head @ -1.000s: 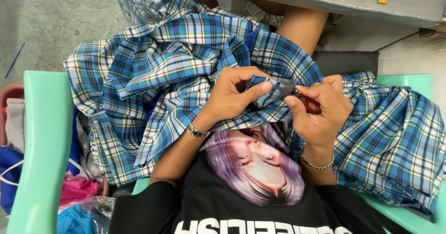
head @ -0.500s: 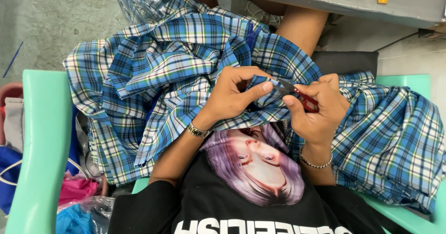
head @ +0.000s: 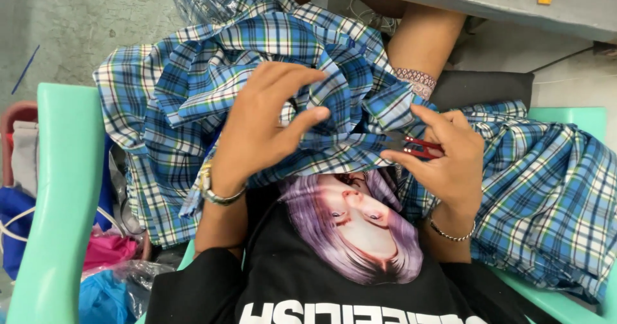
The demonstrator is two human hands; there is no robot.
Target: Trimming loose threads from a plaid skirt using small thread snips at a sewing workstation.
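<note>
A blue plaid garment (head: 193, 99) lies bunched across my lap and spills over both sides of the chair. My left hand (head: 260, 128) rests on top of the bunched cloth, fingers spread and curled, pinching nothing that I can see. My right hand (head: 450, 160) holds small red thread snips (head: 414, 145), their metal tips pointing left at a fold of the cloth. A watch sits on my left wrist and a thin bracelet on my right.
I sit in a mint-green plastic chair (head: 61, 202). A red basket with folded cloth (head: 19, 150) and coloured bags (head: 106, 260) stand on the floor at the left. A grey table edge (head: 488, 2) runs across the top right, with my bare knee below it.
My left hand has let go of the fold near the snips and moved left, opening its fingers over the cloth. The right hand with the snips has shifted slightly right.
</note>
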